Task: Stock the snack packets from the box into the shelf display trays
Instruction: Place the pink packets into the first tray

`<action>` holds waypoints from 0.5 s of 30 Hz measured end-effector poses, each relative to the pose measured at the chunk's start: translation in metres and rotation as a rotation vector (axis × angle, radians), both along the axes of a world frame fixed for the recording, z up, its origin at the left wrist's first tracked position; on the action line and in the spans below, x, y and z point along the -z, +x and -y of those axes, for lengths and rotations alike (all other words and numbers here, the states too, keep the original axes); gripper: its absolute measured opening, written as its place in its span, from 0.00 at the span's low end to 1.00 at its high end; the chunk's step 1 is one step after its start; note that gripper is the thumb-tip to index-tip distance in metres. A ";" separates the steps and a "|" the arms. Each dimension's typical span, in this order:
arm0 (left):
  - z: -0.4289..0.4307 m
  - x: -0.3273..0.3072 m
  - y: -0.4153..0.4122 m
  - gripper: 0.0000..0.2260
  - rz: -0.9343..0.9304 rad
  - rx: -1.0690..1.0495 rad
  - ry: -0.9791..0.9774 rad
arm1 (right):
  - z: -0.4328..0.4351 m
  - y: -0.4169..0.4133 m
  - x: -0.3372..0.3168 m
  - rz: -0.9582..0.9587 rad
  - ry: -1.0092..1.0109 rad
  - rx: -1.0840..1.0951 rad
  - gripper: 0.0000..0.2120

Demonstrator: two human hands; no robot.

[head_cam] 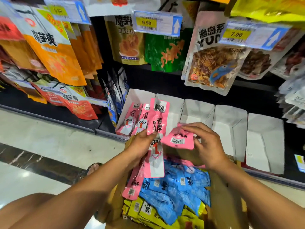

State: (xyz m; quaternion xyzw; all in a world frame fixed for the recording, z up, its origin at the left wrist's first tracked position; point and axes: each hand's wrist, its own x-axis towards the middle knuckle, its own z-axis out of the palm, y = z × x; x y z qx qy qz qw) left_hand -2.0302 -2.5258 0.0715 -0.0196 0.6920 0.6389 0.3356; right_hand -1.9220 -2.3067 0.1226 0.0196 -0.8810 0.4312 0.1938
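Note:
My left hand [143, 142] grips a long pink snack packet [158, 123] upright above the cardboard box [226, 195]. My right hand [206, 144] pinches a second pink packet [179, 139], barcode side up, just to the right of the first. The box below holds several pink, blue [175, 187] and yellow packets [148, 212]. On the low shelf stands a row of white display trays [198, 111]. The leftmost tray [132, 96] has two pink packets [135, 119] standing in it; the trays to the right show only white card.
Large snack bags [54, 47] hang on pegs above and to the left, with price tags [157, 23] in front of them. More bags hang at the right edge [293, 100]. A pale tiled floor [41, 138] lies to the left, and my foot [93, 168] shows beside the box.

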 end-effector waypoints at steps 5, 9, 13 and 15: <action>0.004 0.014 -0.003 0.26 -0.127 0.051 -0.087 | 0.001 -0.004 0.003 0.236 -0.325 0.217 0.04; 0.000 -0.008 0.003 0.27 -0.141 0.081 -0.062 | 0.007 -0.015 0.002 0.327 -0.565 0.221 0.06; -0.003 -0.026 0.006 0.26 -0.110 0.091 0.030 | 0.018 -0.020 0.003 0.483 -0.673 0.212 0.08; -0.004 -0.027 0.004 0.20 -0.075 0.098 0.047 | 0.024 -0.024 0.004 0.516 -0.688 0.227 0.09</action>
